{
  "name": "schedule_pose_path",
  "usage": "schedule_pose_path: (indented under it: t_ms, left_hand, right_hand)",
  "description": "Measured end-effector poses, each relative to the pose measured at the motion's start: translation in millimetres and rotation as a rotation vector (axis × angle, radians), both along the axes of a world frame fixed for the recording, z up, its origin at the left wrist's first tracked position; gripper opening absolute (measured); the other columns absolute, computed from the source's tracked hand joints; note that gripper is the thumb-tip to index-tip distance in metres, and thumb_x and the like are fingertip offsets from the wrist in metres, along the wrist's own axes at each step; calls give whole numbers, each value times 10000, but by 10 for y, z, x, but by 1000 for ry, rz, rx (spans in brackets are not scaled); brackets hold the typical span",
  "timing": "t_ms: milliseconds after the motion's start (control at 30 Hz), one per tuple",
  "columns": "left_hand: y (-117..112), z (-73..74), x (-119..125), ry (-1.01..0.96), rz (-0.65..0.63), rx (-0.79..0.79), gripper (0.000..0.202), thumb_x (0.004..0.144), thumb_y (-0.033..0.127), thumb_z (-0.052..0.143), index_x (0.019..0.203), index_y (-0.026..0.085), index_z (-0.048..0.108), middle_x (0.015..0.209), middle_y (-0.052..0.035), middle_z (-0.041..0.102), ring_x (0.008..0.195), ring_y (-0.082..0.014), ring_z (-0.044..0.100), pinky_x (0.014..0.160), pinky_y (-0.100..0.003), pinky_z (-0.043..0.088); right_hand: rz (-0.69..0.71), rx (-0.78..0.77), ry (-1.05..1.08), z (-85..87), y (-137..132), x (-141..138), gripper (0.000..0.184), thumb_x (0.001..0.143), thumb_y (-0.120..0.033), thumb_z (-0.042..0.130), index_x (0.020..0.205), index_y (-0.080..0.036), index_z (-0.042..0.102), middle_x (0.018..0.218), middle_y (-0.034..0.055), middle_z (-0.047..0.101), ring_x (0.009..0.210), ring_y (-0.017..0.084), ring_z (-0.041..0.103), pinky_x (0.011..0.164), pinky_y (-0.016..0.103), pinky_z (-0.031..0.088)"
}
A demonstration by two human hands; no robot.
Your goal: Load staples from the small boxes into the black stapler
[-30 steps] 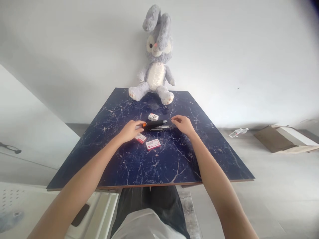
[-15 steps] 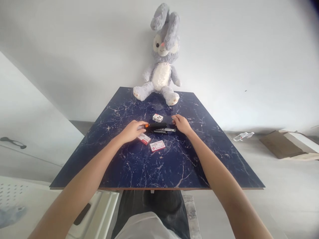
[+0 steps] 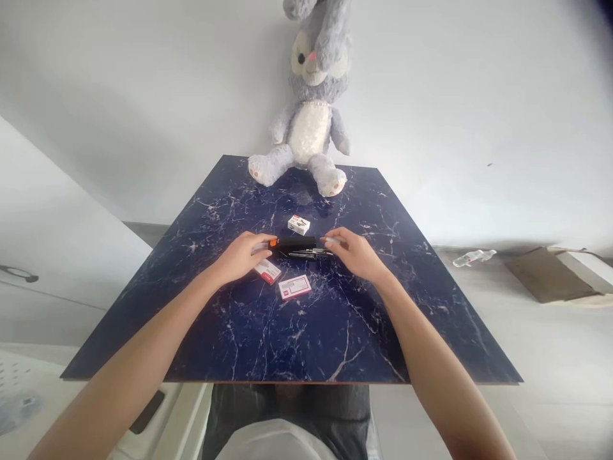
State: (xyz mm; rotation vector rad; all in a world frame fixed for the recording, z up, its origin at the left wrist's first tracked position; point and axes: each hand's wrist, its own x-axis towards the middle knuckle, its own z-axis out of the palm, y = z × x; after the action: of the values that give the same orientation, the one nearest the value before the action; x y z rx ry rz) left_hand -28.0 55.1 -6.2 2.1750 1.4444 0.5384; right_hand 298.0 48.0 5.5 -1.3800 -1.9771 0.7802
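A black stapler (image 3: 295, 245) with an orange end lies open on the dark blue marbled table (image 3: 268, 332). My left hand (image 3: 242, 255) is curled at its orange end and touches it. My right hand (image 3: 352, 251) is at the stapler's other end, its fingertips pinching a thin silvery strip, probably staples. Two small red-and-white boxes (image 3: 294, 287) lie just in front of the stapler, one (image 3: 267, 271) partly under my left hand. A third small white box (image 3: 299, 224) sits just behind the stapler.
A grey and white plush rabbit (image 3: 309, 115) sits at the table's far edge against the white wall. On the floor to the right lie a plastic bottle (image 3: 472, 257) and flat cardboard (image 3: 546, 275). White furniture (image 3: 29, 383) stands at the lower left.
My right hand has drawn slightly back from the stapler's far end and now pinches a thin strip. The left hand stays at the orange end. The view has tilted a little.
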Motion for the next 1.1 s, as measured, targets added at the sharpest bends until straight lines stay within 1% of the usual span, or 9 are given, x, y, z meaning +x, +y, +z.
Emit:
schedule_pose_path:
  t_ms: [133,300,567,633,733,800,833,967,1100]
  left_hand:
    - [3,-28,-3,10,30,-18,451,954,493,530,1382,361,581,1183,-96,615,1002,-263,649,832,-393,546]
    - [-10,-41,17,14,29,25,438,959,466,531,1375,342,593,1122,-91,630,941,-243,663,791,-368,541]
    - [-22,-40,33,30,43,27,445,960,458,528,1391,356,575,1143,-90,636,924,-232,669,766,-347,540]
    - [-25,-27,41,36,43,34,443,957,451,534,1387,356,578,1142,-89,640,927,-233,669,767,-345,541]
    - [-32,11,56,52,47,41,432,942,448,556,1360,348,600,1113,-85,655,914,-235,667,776,-356,541]
    - [-42,37,68,57,59,37,426,935,439,566,1349,344,607,1106,-82,662,908,-235,666,782,-358,541]
    - [-48,48,75,59,66,35,425,934,433,568,1347,341,608,1114,-82,663,913,-236,664,784,-357,541]
    - [-72,59,97,77,74,27,440,943,432,547,1369,330,591,1175,-98,648,932,-242,657,773,-349,540]
    - [-67,23,93,77,72,15,451,955,455,528,1393,355,561,1183,-98,630,926,-238,657,783,-358,538]
  right_hand:
    - [58,48,-118,-89,17,-69,219,949,-368,593,1109,-283,717,1156,36,733,1037,245,684,924,387,517]
    - [21,2,-66,-213,54,-98,218,942,-378,609,1094,-286,735,1124,14,748,996,229,698,910,367,525]
    - [36,29,-148,-182,52,-86,242,904,-324,650,1129,-288,728,1214,29,712,1088,246,672,971,392,515]
    - [19,62,-212,-141,0,-86,376,883,-328,671,1257,-288,671,1325,56,653,1145,275,647,992,421,507]
    - [-140,30,-277,-74,-161,-181,644,918,-364,613,1517,-242,411,1364,133,617,1105,318,663,937,459,527]
    - [-216,21,-333,-48,-280,-294,719,948,-336,551,1584,-177,256,1314,173,641,1116,349,654,941,482,514]
    - [-216,41,-366,-41,-324,-348,715,952,-313,538,1586,-157,247,1329,183,628,1170,367,623,970,496,496]
    - [-141,163,-440,-48,-312,-406,448,969,-282,515,1405,-190,550,1460,146,530,1302,381,518,1045,508,446]
    - [-67,153,-322,-90,-126,-257,288,986,-301,517,1204,-237,693,1205,81,704,1079,277,656,946,414,511]
